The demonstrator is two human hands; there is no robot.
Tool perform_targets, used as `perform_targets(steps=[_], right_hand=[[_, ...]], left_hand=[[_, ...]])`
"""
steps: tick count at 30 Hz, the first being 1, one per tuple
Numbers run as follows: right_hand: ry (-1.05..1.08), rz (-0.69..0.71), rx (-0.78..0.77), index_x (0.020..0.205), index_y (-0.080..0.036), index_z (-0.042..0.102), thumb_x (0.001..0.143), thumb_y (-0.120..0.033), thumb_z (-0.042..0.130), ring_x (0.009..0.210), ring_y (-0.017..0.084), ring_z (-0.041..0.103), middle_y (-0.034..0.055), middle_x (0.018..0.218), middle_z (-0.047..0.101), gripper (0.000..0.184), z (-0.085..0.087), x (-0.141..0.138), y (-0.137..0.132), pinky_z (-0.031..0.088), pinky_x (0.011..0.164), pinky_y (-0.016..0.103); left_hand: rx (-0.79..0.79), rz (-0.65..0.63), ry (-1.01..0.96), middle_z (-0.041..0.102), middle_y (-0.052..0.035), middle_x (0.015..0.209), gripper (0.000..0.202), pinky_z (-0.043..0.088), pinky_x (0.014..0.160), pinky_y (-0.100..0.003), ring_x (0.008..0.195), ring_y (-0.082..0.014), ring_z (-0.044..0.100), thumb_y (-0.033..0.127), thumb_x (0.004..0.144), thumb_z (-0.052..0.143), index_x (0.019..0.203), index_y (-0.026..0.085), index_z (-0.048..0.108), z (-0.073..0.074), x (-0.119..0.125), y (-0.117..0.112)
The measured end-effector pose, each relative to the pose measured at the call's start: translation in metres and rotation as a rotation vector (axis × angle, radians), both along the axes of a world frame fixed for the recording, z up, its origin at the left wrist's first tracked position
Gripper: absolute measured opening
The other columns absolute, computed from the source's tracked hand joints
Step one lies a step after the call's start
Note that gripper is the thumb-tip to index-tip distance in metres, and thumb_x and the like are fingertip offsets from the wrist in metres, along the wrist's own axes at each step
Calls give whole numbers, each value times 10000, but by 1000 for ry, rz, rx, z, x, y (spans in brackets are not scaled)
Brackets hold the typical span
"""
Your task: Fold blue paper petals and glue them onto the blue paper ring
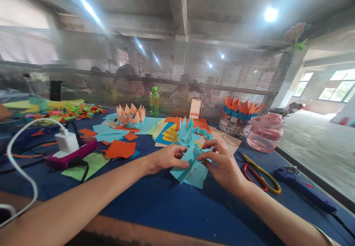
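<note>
A light blue folded paper piece point(191, 166) lies on the blue table point(172, 209) in front of me. My left hand point(166, 158) pinches its left side, fingers closed on a flap. From the right, my right hand point(223, 164) grips the same piece with thumb and fingers closed on it. Just behind it stands a spiky light blue paper crown point(188, 131).
Red and yellow scissors point(259, 174) and a blue glue gun point(302, 187) lie right of my hand. A pink lidded jar point(264, 132), a basket with an orange paper crown point(240, 118), a green bottle point(154, 101), loose paper sheets point(119, 149) and a white charger point(66, 142) on a purple power strip also sit here.
</note>
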State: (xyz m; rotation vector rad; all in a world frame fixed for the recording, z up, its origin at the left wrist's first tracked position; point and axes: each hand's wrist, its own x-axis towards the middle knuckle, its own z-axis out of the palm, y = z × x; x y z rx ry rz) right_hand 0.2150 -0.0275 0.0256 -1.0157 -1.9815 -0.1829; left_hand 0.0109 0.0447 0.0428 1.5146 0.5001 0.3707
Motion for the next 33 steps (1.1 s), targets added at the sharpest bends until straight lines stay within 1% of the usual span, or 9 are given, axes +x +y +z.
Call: perform_targets(steps=[2, 4, 8, 12, 16, 21, 25, 29, 33], right_hand=[[13, -6, 39, 847, -261, 706, 831, -117, 580, 839, 173, 539, 54, 983, 546, 191, 2, 0, -1, 481, 696, 319], [20, -24, 63, 846, -267, 707, 828, -110, 574, 814, 172, 532, 54, 973, 546, 207, 4, 0, -2, 479, 685, 322], [-36, -63, 69, 881, -267, 703, 811, -104, 577, 901, 206, 530, 67, 997, 542, 217, 4, -1, -4, 481, 740, 357], [-171, -25, 40, 961, -298, 699, 786, -92, 600, 1005, 240, 508, 64, 1080, 547, 288, 3, -4, -7, 453, 848, 420], [-208, 22, 10, 880, -301, 719, 806, -170, 652, 994, 235, 511, 49, 1060, 578, 164, 2, -5, -7, 446, 846, 407], [-201, 49, 11, 850, -301, 731, 829, -244, 655, 966, 216, 518, 42, 998, 606, 97, 2, -3, -4, 447, 842, 386], [-164, 33, -40, 841, -282, 729, 833, -258, 652, 949, 217, 531, 49, 958, 620, 81, -1, -3, -2, 457, 824, 392], [-67, -8, -131, 767, -250, 710, 807, -300, 683, 920, 215, 540, 47, 909, 623, 69, -6, -5, 0, 462, 818, 393], [22, -75, -173, 718, -230, 690, 770, -304, 719, 885, 214, 541, 43, 861, 614, 95, -10, -8, 0, 449, 808, 394]], left_hand=[[-52, -41, 12, 710, -70, 888, 404, 495, 679, -274, 727, -168, 661, 313, 647, 795, 990, 145, 663, 0, -1, 0], [-72, -39, 14, 714, -58, 822, 362, 503, 669, -271, 686, -161, 658, 296, 622, 811, 925, 139, 689, -2, -1, 1], [-63, 75, -4, 717, -29, 779, 331, 505, 709, -254, 694, -147, 654, 235, 575, 827, 871, 140, 711, -10, -1, 7], [-28, 176, -27, 714, -22, 760, 302, 488, 662, -239, 663, -145, 641, 224, 569, 811, 842, 139, 714, -11, 0, 9], [-21, 232, -55, 707, -24, 728, 281, 479, 651, -241, 645, -146, 629, 226, 561, 813, 803, 126, 711, -10, 0, 9], [-75, 248, -62, 713, -32, 783, 348, 494, 679, -268, 676, -157, 638, 212, 548, 827, 866, 134, 708, -9, 0, 7], [-76, 215, -61, 709, -29, 806, 379, 485, 689, -267, 696, -156, 631, 156, 525, 817, 888, 141, 709, -4, 2, 3], [-76, 190, -47, 705, -21, 756, 324, 475, 674, -257, 675, -146, 619, 104, 506, 783, 820, 136, 706, -2, 4, -2], [-87, 205, -30, 688, -13, 694, 341, 465, 633, -257, 622, -141, 603, 98, 493, 761, 827, 124, 699, -5, 5, -5]])
